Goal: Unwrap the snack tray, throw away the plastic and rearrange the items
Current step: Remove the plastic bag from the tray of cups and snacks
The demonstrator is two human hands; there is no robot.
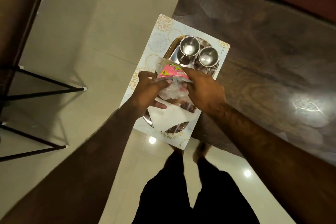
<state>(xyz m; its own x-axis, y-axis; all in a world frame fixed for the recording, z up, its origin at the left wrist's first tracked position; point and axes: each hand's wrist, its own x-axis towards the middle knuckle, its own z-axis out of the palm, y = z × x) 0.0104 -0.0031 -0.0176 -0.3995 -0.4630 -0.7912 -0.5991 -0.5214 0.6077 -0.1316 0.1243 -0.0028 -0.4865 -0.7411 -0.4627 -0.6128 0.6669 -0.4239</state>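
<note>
A steel tray [174, 45] lies on a patterned placemat [160, 29] at the dark table's corner. Two steel cups [189, 46] [208, 58] stand upright at the tray's far end. A white folded napkin [167, 117] lies at its near end. Over the tray's middle, my left hand [151, 89] and my right hand [203, 89] both grip crumpled clear plastic wrap [171, 92]. A pink snack packet [172, 72] sits against the plastic, under my right hand's fingers. The tray's middle is hidden by my hands.
The placemat overhangs the table [272, 51] edge toward the tiled floor [91, 32]. A dark chair or stand with thin black legs [45, 89] is on the left. My legs in dark trousers [190, 196] stand at the table's near corner.
</note>
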